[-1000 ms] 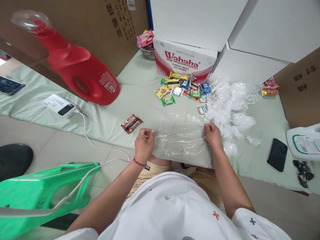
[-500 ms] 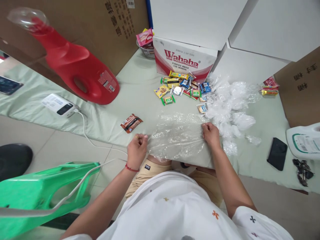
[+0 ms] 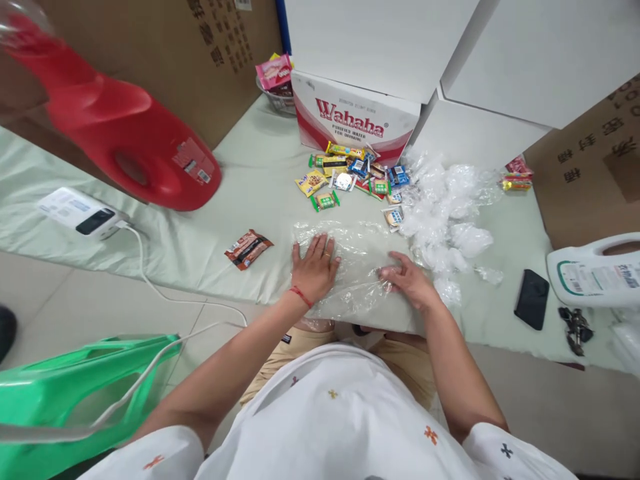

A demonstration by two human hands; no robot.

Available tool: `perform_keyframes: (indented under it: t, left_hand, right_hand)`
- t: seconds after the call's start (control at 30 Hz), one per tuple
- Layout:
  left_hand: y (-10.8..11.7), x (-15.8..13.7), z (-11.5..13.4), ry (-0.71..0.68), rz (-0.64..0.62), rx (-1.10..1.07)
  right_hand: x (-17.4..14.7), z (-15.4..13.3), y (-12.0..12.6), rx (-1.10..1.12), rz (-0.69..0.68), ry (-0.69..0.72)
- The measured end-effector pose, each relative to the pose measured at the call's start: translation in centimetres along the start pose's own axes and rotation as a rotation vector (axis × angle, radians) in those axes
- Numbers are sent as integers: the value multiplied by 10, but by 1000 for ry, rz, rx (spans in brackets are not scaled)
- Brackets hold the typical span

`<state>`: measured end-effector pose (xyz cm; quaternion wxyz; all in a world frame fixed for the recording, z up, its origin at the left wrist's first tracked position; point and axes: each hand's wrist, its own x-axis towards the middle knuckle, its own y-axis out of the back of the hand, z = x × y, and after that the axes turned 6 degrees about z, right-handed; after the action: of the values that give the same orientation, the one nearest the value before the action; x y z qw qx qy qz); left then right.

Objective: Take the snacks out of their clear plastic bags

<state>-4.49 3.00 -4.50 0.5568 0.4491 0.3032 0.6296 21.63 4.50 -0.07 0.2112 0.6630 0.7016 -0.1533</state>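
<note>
A clear plastic bag (image 3: 353, 250) lies spread and wrinkled at the table's front edge. My left hand (image 3: 315, 267) rests palm down on its left part, fingers stretched out. At the right side of the bag is my right hand (image 3: 407, 280), its index finger extended and the thumb side turned toward the film; the fingers are apart. A brown snack packet (image 3: 249, 249) lies left of my left hand. Beyond the bag sits a loose group of small wrapped snacks (image 3: 345, 170). A heap of crumpled clear plastic bags (image 3: 450, 213) is right of them.
A Wahaba-style red and white carton (image 3: 355, 123) stands behind the snacks. On the left are a red jug (image 3: 150, 147), a white power bank (image 3: 80, 212) with a cable, and a green stool (image 3: 75, 387). To the right lie a black phone (image 3: 532, 299), keys (image 3: 575, 330) and a white bottle (image 3: 597, 270).
My left hand has moved right from the bag's left edge and opened flat onto it. My right hand has let go of the bag's right edge and moved slightly inward. The view has shifted.
</note>
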Motion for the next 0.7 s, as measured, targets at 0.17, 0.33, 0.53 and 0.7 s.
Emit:
perform_keyframes:
  t: [0.17, 0.33, 0.53, 0.7]
  left_hand:
    - [8, 4, -9, 16, -13, 2]
    - [17, 12, -19, -43, -79, 28]
    - [16, 11, -27, -93, -89, 34]
    - [15, 11, -36, -148, -122, 45]
  right_hand:
    - [-27, 19, 26, 7, 30, -98]
    - [-32, 16, 43, 10, 138, -73]
    - [-42, 22, 43, -207, -40, -100]
    - [-45, 19, 83, -364, 145, 3]
